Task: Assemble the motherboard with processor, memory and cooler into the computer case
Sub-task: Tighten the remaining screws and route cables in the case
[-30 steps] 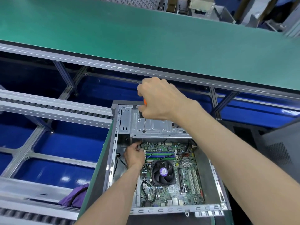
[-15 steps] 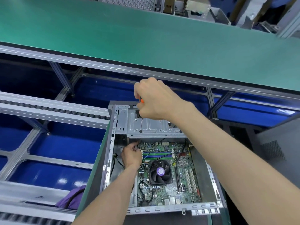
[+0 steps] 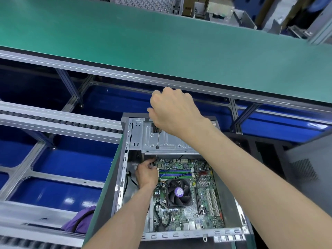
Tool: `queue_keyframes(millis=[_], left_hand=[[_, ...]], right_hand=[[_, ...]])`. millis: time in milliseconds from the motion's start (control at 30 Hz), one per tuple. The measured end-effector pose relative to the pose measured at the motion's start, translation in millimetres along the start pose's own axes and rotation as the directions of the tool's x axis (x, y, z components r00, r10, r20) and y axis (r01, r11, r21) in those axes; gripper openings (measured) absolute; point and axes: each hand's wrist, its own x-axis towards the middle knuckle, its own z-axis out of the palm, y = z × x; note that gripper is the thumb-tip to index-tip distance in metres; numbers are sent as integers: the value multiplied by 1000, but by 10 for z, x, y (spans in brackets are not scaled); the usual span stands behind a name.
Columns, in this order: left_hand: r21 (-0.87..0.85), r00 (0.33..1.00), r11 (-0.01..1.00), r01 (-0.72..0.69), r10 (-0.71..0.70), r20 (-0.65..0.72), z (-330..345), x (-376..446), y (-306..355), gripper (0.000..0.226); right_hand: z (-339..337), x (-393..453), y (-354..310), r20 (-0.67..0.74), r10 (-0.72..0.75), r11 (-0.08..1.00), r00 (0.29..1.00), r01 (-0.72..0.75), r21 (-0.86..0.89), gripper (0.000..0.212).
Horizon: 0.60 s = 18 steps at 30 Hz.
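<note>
In the open computer case (image 3: 124, 177) the motherboard (image 3: 186, 209) lies flat, left hand (image 3: 146, 174) pinching something unclear at its far corner, right hand (image 3: 175, 112) clenched round a screwdriver (image 3: 158, 138) through the drive cage (image 3: 167, 141), green surface (image 3: 161, 42) beyond.

An open computer case (image 3: 125, 159) holds a motherboard (image 3: 181, 211) with a cooler (image 3: 178, 192). At twelve o'clock, the right hand (image 3: 172, 112) grips a screwdriver (image 3: 158, 139); the left hand (image 3: 146, 174) pinches near the board's ten o'clock corner.
</note>
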Motion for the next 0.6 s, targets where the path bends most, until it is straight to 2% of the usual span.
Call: queue_keyframes(millis=[67, 167, 267, 333, 400, 500, 567, 600], left_hand=[[-7, 1000, 1000, 5, -5, 3, -4, -1, 4, 40], [-4, 1000, 1000, 7, -7, -6, 2, -3, 4, 39], [0, 1000, 1000, 3, -3, -8, 11, 3, -1, 38], [-2, 1000, 1000, 4, -4, -3, 3, 5, -1, 38], [-4, 1000, 1000, 0, 0, -5, 1, 5, 4, 38], [14, 1000, 1000, -5, 5, -11, 0, 1, 6, 38], [15, 1000, 1000, -2, 2, -14, 5, 4, 2, 38], [16, 1000, 1000, 1, -1, -17, 8, 9, -6, 38]], right_hand=[[-29, 25, 21, 42, -32, 999, 999, 31, 21, 25], [-88, 49, 71, 162, -114, 981, 980, 86, 174, 19], [-59, 40, 65, 138, -76, 986, 988, 54, 157, 12], [-32, 31, 53, 78, -17, 998, 997, 12, 66, 27], [-26, 37, 72, 59, -17, 1000, 998, 16, 9, 35], [-71, 63, 91, 142, -96, 986, 985, 75, 147, 15], [-75, 71, 70, 172, -115, 977, 978, 80, 197, 23], [-64, 73, 61, 152, -101, 981, 983, 73, 178, 17]])
